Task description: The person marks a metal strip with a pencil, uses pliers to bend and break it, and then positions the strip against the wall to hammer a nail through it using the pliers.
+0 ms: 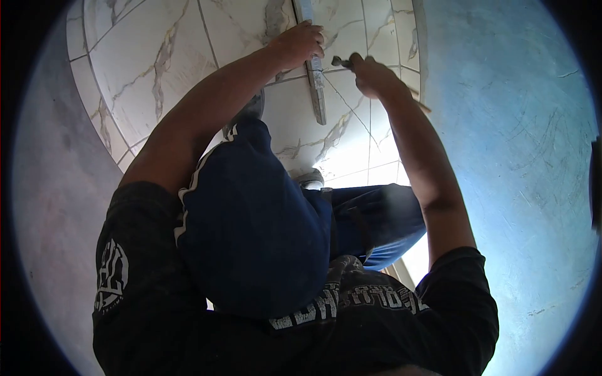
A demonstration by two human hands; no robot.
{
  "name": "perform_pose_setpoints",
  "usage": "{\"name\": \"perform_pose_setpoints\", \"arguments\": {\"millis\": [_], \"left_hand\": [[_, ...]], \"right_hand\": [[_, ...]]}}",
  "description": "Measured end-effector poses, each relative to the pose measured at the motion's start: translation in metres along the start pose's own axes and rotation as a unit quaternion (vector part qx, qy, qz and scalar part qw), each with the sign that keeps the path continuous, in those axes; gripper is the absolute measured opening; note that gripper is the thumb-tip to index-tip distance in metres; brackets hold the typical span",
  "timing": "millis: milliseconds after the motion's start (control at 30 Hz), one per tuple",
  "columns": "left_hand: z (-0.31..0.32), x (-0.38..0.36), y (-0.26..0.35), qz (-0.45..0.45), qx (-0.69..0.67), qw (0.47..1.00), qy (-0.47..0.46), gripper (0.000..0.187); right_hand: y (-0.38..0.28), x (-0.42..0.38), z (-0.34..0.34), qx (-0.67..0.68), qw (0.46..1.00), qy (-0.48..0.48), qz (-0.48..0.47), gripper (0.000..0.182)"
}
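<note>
My left hand point(300, 45) is closed over a long, narrow, greyish metal bar point(316, 94) that lies on the marbled tiles point(182, 75). The bar's near end sticks out past my fingers, and its far end leaves the top of the view. To the right of the bar, my right hand point(375, 76) grips a hammer point(342, 62) close to its dark head. Its thin wooden handle shows again beside my wrist. The head points left toward the bar without touching it. A thin dark line runs over the tile from the bar toward the lower right.
A bluish plastered wall point(508, 125) rises close on my right, and a grey wall point(50, 144) curves along the left. My bent knee point(251, 219) takes up the middle, with a shoe point(310, 178) on the tiles. Bright light falls on the floor beside it.
</note>
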State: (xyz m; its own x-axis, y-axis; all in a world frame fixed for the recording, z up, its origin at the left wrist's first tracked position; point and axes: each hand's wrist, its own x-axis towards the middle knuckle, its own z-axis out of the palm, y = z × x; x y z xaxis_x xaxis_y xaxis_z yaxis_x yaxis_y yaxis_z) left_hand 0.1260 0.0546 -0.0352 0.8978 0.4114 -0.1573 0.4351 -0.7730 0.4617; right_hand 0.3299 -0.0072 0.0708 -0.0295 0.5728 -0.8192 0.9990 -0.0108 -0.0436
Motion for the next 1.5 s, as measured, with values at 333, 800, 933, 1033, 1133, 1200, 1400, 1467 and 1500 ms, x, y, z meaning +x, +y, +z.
{"name": "perform_pose_setpoints", "arguments": {"millis": [333,800,933,1033,1133,1200,1400,1467,1500], "left_hand": [[0.004,0.004,-0.001,-0.033,-0.041,0.998,0.025,0.037],[0.004,0.001,-0.002,-0.036,-0.072,0.996,0.049,0.033],[0.006,0.001,-0.003,-0.035,-0.077,0.995,0.055,0.033],[0.001,0.001,0.000,-0.039,-0.067,0.996,0.045,0.036],[0.004,0.002,0.000,-0.035,-0.035,0.998,0.049,0.037],[0.006,0.001,-0.001,-0.030,-0.017,0.998,0.045,0.037],[0.004,0.004,0.000,-0.029,0.020,0.999,0.015,0.037],[0.005,0.003,0.000,-0.031,0.026,0.999,0.010,0.038],[0.006,0.002,0.001,-0.031,0.025,0.999,0.024,0.037]], "right_hand": [[-0.035,0.018,0.005,-0.169,0.966,0.146,-0.127,0.020],[-0.053,0.009,0.025,-0.200,0.963,0.170,-0.066,0.019],[-0.058,0.013,0.024,-0.213,0.964,0.155,-0.028,0.014],[-0.054,0.020,0.025,-0.261,0.951,0.161,-0.036,0.011],[-0.047,0.021,0.017,-0.271,0.950,0.146,-0.054,0.013],[-0.043,0.020,0.011,-0.360,0.919,0.072,-0.141,0.016],[-0.045,0.023,0.000,-0.216,0.973,-0.085,-0.019,0.020],[-0.044,0.026,-0.001,-0.211,0.971,-0.112,-0.024,0.018],[-0.041,0.029,-0.001,-0.207,0.968,-0.138,-0.028,0.016]]}}
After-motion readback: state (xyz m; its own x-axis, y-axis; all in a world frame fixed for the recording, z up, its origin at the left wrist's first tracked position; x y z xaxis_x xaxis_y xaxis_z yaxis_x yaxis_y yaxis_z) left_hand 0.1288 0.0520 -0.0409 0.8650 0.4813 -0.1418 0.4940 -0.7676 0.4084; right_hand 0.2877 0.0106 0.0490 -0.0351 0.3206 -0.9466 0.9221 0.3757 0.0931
